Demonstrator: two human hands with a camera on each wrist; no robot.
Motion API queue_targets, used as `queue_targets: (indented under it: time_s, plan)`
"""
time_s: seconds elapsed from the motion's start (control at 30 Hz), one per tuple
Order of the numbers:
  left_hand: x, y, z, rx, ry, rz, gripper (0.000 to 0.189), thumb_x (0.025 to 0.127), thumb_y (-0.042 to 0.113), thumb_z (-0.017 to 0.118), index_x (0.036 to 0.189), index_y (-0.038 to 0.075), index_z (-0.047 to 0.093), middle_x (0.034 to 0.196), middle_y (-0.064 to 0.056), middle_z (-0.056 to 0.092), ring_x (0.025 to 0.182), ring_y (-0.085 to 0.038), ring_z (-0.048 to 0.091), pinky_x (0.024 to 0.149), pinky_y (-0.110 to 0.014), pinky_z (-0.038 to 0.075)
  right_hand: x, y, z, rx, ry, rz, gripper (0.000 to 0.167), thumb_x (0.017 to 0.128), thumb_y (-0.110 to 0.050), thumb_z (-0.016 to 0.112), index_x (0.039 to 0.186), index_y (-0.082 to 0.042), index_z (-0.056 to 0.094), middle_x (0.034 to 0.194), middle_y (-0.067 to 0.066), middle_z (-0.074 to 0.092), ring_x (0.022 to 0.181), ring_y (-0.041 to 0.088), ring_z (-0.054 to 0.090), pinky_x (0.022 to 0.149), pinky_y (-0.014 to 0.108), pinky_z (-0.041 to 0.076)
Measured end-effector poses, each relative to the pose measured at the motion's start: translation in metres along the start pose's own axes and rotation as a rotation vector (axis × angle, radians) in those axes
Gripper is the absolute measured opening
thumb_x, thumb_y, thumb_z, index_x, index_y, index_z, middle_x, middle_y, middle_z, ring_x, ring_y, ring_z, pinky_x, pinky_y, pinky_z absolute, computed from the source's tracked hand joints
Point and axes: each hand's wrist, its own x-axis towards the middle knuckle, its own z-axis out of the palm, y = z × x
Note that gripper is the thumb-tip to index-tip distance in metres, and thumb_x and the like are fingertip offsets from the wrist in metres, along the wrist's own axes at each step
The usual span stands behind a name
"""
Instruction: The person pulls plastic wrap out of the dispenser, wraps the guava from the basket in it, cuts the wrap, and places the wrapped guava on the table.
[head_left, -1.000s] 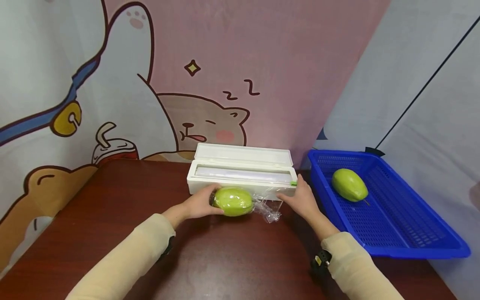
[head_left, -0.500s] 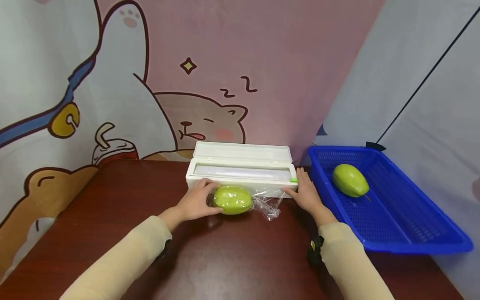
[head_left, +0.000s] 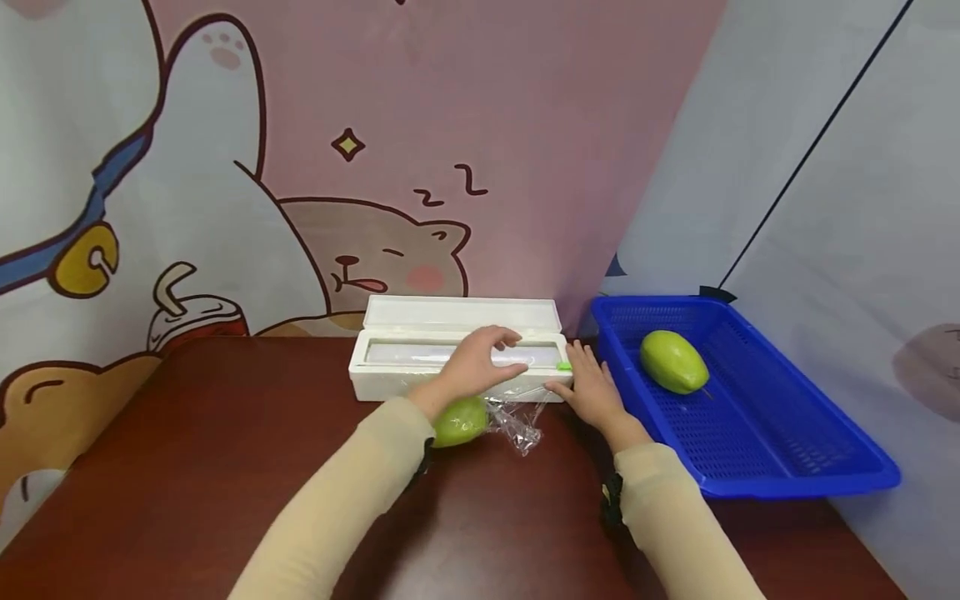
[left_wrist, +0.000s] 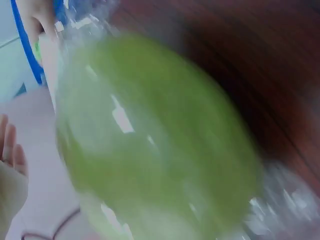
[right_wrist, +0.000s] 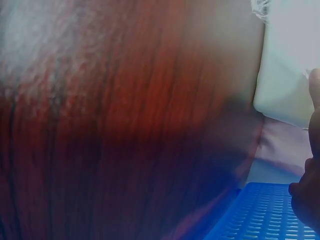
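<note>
A white cling film box (head_left: 450, 385) stands with its lid raised and a film roll (head_left: 405, 353) inside. My left hand (head_left: 474, 362) is over the box's front edge, thumb and fingers apart, nothing between them. Under that wrist lies a green oval fruit (head_left: 459, 423) wrapped in clear film, partly hidden by the sleeve; it fills much of the left wrist view (left_wrist: 160, 135). The film's twisted end (head_left: 517, 429) trails right, with a stretch of it reaching up to the box. My right hand (head_left: 596, 396) rests at the box's right end, fingers straight, thumb on the front wall.
A blue plastic basket (head_left: 780, 483) stands to the right, close beside my right hand. Another green fruit (head_left: 673, 362) lies in it. A green slider (head_left: 564, 366) sits at the box's right edge. Behind the dark wooden table (head_left: 225, 467) hangs a printed cloth (head_left: 555, 167).
My left hand has let go of the wrapped fruit and moved right and up over the box. The right hand stays at the box's right end. The head view has shifted slightly.
</note>
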Motion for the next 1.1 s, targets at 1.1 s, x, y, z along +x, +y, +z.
queue_targets:
  time_s: [1.1]
  plan:
    - [0.057,0.006,0.072,-0.077,-0.026,-0.019,0.009,0.081,0.011,0.071,0.084,0.003,0.071,0.08,-0.009,0.07,0.074,-0.017,0.063,0.067,-0.017,0.047,-0.002,0.0,0.003,-0.061,0.022,0.005,0.082,0.088,-0.046,0.057,0.145,0.003,0.025,0.151,0.021,0.025,0.141,0.037,0.021,0.112,0.06,0.017]
